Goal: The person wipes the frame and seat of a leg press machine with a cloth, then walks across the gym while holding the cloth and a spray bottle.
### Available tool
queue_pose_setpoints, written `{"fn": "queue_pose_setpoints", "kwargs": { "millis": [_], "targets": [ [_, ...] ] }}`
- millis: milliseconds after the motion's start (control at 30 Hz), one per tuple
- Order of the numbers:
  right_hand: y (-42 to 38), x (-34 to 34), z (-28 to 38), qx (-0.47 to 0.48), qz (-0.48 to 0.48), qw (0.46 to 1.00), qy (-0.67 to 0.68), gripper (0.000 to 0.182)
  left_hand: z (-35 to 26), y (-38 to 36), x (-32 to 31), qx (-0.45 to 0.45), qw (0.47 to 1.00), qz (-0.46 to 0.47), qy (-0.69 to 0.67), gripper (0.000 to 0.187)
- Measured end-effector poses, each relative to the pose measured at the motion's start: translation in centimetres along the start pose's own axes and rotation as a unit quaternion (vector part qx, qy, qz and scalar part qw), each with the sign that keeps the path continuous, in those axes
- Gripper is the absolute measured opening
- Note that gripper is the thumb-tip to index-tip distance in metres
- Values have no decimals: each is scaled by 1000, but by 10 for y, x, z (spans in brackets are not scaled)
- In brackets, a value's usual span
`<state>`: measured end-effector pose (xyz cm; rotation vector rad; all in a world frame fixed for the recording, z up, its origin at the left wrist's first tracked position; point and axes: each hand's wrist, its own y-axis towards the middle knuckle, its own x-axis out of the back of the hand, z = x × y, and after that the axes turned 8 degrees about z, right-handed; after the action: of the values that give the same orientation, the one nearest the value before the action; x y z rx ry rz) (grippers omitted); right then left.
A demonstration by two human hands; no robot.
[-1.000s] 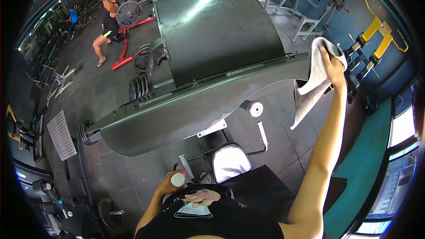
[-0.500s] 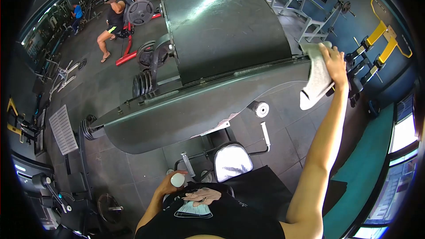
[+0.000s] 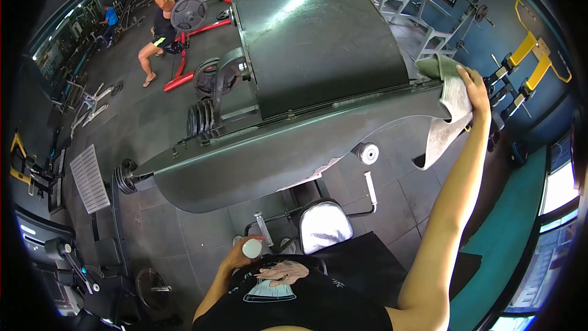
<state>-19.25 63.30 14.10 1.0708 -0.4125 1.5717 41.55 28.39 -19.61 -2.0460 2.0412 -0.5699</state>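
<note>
My right hand presses a grey-green cloth against the right end of a large dark machine panel; the cloth's lower part hangs down beside it. Low in the view, near my shirt, my left hand is wrapped round a bottle with a pale round top. A wide, glossy dark cover rises behind the panel. The panel's lower edge is chipped and pale near its middle.
Under the panel are a shiny seat and a white roller. Weight plates stand behind it on the left. One person sits at a red machine; another in blue is farther back. Yellow-armed equipment stands right.
My right hand has moved slightly right and down with the cloth, which now folds over the panel's end and hangs lower. My left hand still holds the bottle. The view has shifted slightly.
</note>
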Motion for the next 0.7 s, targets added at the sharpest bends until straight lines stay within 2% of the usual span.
{"fn": "queue_pose_setpoints", "kwargs": {
  "millis": [33, 67, 100, 133, 167, 200, 233, 267, 300, 367, 433, 467, 500, 567, 633, 700],
  "targets": [
    [-4, 7, 5, -15, 31, 996, 84, 55, 3, 0, 0, -10, 1000, -5, 17, 62],
    [-3, 5, -11, 12, 15, 974, 224, 54, 8, -1, -2, -20, 999, -11, 33, 62],
    [-5, -2, -27, 41, -2, 933, 358, 53, 14, -1, -5, -32, 998, -17, 48, 62],
    [-16, -7, -19, 59, -34, 913, 403, 48, 17, -1, -6, -28, 998, -12, 58, 61],
    [-29, -13, -11, 22, -56, 871, 488, 49, 21, -2, -7, -23, 997, -8, 67, 61],
    [-20, -23, -20, 20, -83, 844, 530, 52, 23, -2, -5, -19, 997, -4, 77, 60],
    [-27, -29, 2, 17, -109, 813, 571, 54, 25, -3, -5, -21, 998, 1, 62, 60],
    [-52, -26, 15, -65, -129, 830, 538, 64, 27, -3, -4, -23, 999, 6, 48, 60],
    [-54, -40, -5, 10, -110, 835, 539, 74, 27, -2, -4, -25, 999, 12, 34, 60],
    [-103, -52, 49, -49, -139, 850, 506, 81, 21, 2, -7, -36, 998, 23, 41, 60],
    [-129, -72, 62, 1, -205, 873, 443, 77, 10, 3, -8, -28, 998, 33, 55, 60],
    [-146, -70, 65, 31, -191, 901, 389, 74, 1, 4, -9, -17, 997, 39, 66, 60],
    [-163, -71, 58, 9, -153, 884, 441, 69, -5, 4, -9, -7, 996, 44, 77, 60],
    [-199, -68, 80, -143, -125, 745, 639, 54, -13, 2, -9, -39, 997, 38, 63, 60],
    [-233, -81, 73, -94, -139, 652, 739, 52, -13, 3, -9, -52, 997, 30, 49, 60],
    [-267, -90, 92, -58, -170, 585, 791, 53, -5, 0, -7, -39, 998, 29, 42, 59]
  ]
}}
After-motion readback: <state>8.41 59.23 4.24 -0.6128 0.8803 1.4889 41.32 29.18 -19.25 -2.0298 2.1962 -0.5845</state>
